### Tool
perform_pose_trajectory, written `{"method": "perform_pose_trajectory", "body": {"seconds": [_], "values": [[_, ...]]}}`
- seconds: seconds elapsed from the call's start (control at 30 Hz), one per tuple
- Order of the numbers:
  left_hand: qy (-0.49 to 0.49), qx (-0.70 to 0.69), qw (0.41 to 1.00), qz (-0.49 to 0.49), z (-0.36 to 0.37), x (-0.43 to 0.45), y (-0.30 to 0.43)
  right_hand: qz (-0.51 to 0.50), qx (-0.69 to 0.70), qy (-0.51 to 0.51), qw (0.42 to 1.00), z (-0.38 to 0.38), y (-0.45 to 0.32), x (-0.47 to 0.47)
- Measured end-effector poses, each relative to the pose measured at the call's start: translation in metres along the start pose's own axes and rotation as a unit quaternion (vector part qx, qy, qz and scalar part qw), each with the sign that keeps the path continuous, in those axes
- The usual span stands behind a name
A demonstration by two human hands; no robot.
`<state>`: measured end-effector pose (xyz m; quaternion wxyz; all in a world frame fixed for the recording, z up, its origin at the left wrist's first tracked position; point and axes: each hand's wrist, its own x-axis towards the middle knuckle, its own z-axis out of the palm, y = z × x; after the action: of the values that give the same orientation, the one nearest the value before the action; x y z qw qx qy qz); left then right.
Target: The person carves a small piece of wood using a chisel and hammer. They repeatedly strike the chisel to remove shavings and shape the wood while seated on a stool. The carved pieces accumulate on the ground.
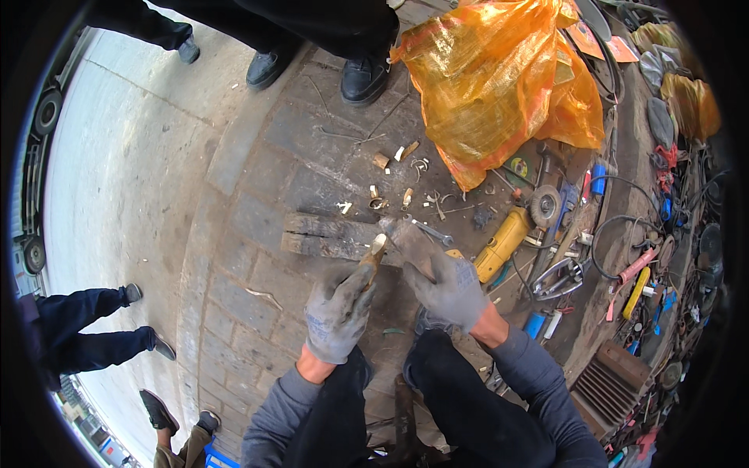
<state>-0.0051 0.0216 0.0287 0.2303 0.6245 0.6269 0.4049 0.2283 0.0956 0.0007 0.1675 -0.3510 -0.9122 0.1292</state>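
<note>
My left hand, in a grey work glove, grips a wooden stick whose pale, freshly cut tip points up and away from me. Just to its right, my gloved right hand is closed on a broad, worn metal tool, perhaps a hatchet or cleaver; its handle is hidden in the glove. Both hands are over the near right end of a cracked, weathered wood block lying on the paving. Beyond the block are scattered pale wood chips and curled bark pieces.
An open-end wrench lies beside the block. To the right are a yellow angle grinder with a wire wheel, cables and many loose tools. A large orange woven sack stands ahead. Other people's shoes are close by, ahead and left.
</note>
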Motion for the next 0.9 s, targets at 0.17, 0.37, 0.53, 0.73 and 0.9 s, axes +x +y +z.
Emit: {"method": "perform_pose_trajectory", "body": {"seconds": [0.17, 0.37, 0.53, 0.73, 0.9], "values": [[0.008, 0.004, 1.0, -0.018, 0.002, -0.002, -0.003, 0.052, 0.06, -0.036, 0.996, -0.003, -0.006, -0.004], [0.006, 0.016, 1.0, 0.005, 0.004, -0.005, -0.009, 0.037, 0.118, -0.004, 0.992, -0.009, -0.005, -0.011], [0.011, 0.022, 1.0, 0.019, 0.003, -0.004, -0.007, 0.046, 0.107, 0.017, 0.993, -0.009, -0.006, -0.004], [0.007, 0.025, 1.0, 0.008, 0.006, -0.003, -0.007, -0.037, 0.035, -0.009, 0.999, -0.015, -0.003, 0.002], [0.009, 0.024, 1.0, 0.012, 0.003, -0.002, -0.007, 0.11, 0.218, 0.003, 0.97, -0.017, -0.01, 0.007]]}}
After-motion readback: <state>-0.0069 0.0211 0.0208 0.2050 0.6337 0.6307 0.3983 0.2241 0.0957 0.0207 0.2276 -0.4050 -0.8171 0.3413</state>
